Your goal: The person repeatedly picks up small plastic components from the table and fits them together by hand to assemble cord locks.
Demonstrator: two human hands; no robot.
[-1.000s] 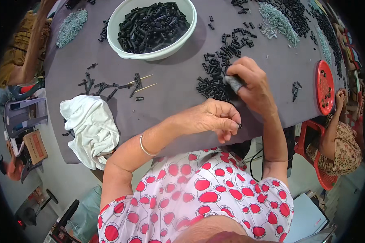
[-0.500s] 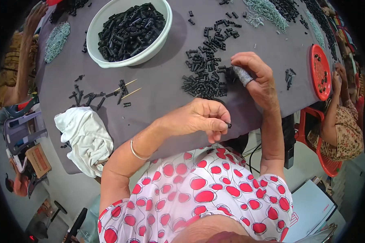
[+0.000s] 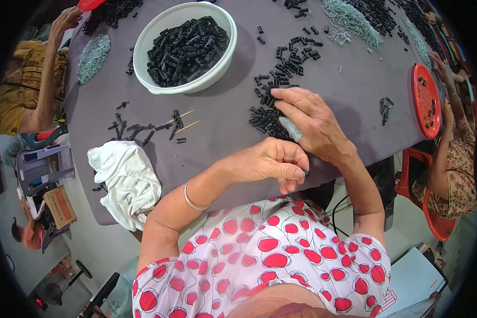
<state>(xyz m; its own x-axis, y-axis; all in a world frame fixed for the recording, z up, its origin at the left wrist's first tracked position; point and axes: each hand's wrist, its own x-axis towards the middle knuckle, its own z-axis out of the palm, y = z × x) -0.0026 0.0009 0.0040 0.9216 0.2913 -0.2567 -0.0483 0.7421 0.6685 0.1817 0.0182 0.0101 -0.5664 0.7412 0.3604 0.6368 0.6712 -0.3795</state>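
My left hand [image 3: 281,163] is closed in a pinch above the table's near edge, with a small black plastic piece [image 3: 306,173] just showing at its fingertips. Right beside it, my right hand [image 3: 319,127] lies against a pile of small black plastic pieces [image 3: 264,121], fingers stretched out and thumb apart. A greyish wrap [image 3: 290,129] covers that thumb. Whether those fingers touch single pieces is hidden under the hand. Beyond the left hand stands a pale round bowl [image 3: 232,50], filled with similar black pieces.
A white cloth [image 3: 124,177] hangs over the table's left edge. Near it lie thin wooden sticks [image 3: 187,126] and loose black parts [image 3: 143,129]. Heaps of silvery small parts [image 3: 94,59] sit farther off. A red tray [image 3: 425,121] is at the right, where another person [image 3: 444,169] sits.
My right hand has moved left onto the pile, and its fingers have straightened. The left hand keeps its pinch on the small piece. The whole view has shifted slightly.
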